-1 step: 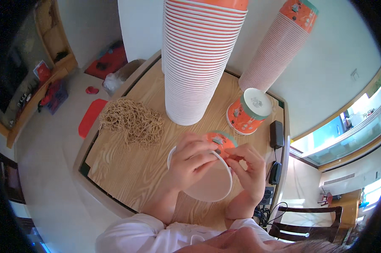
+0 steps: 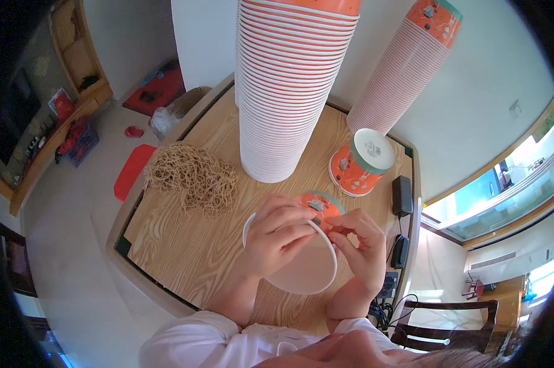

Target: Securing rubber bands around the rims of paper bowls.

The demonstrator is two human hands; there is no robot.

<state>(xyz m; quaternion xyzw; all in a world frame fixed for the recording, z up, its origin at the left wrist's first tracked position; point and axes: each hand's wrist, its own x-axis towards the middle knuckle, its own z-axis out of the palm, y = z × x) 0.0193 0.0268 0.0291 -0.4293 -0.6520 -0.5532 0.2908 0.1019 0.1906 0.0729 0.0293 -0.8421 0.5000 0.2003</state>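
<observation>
From my end, the feed looks down on a wood-grain table (image 2: 166, 251) filling the middle of the frame, its edges bowed by the lens. Pale floor (image 2: 68, 245) spreads at left, with a red mat (image 2: 163, 92) in the upper left; a bright window (image 2: 485, 184) and a dark chair (image 2: 449, 337) sit at right and lower right.

Just below centre I see the paper tub (image 2: 304, 270), tilted, its open mouth towards me. The left hand (image 2: 280, 236) has its fingers curled over the white rim, holding it. The right hand (image 2: 360, 245) has thumb and forefinger drawn close together at the rim's right side; I can't tell whether they pinch anything. The hands hide part of the tub's orange wall.

The tall tub stack (image 2: 286, 110) runs out of the top edge; another stack (image 2: 390, 86) leans at upper right, above an upturned tub (image 2: 356, 168). Tangled brown cord (image 2: 191, 178) lies left of centre, its strands impossible to separate. White sleeves (image 2: 188, 337) cover the table's near edge, and black corners swallow the rest.
</observation>
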